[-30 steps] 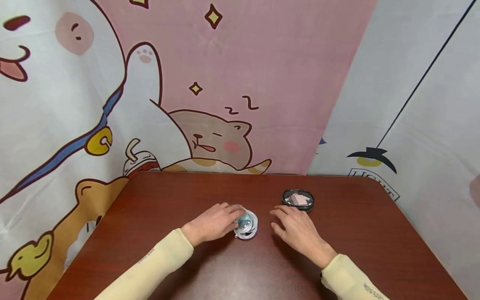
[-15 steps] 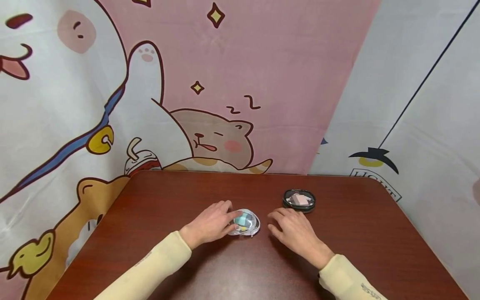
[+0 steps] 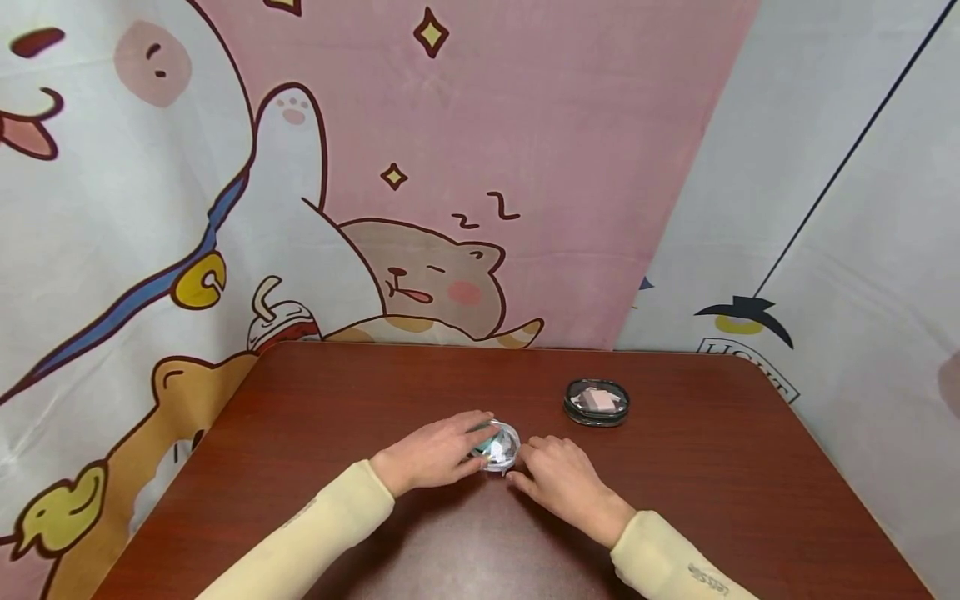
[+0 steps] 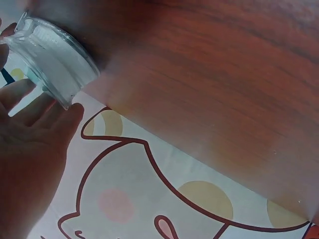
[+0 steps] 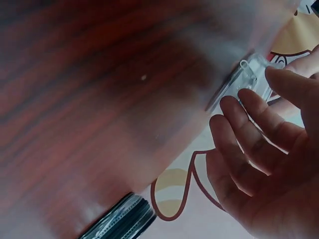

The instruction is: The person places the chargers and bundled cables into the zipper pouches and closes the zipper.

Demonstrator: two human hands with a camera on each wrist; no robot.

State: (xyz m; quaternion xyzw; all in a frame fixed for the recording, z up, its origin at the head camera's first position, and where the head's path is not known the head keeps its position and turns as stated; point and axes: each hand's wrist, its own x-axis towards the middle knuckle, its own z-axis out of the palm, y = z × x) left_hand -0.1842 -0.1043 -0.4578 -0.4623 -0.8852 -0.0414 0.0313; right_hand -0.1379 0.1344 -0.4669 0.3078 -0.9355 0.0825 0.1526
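Note:
A small rounded clear pouch with white trim [image 3: 502, 446] is held up on its edge just above or on the table, with something teal inside. My left hand [image 3: 438, 452] grips its left side, fingers over the top and thumb at the near side. In the left wrist view, the pouch [image 4: 55, 59] sits between thumb and fingertips. My right hand [image 3: 564, 483] is at the pouch's right edge, fingers slightly bent. In the right wrist view, a small zipper pull [image 5: 244, 63] hangs by the pouch's edge, and a gap shows between the right thumb and index finger.
A similar clear pouch with black trim [image 3: 597, 417] lies farther back to the right, a pinkish thing inside it. The brown wooden table [image 3: 360, 383] ends at the back against a cloth printed with cartoon animals [image 3: 450, 283].
The white-trimmed pouch has turned in my left hand and shifted slightly. My right hand has moved left, from beside the black-trimmed pouch to the edge of the white-trimmed one.

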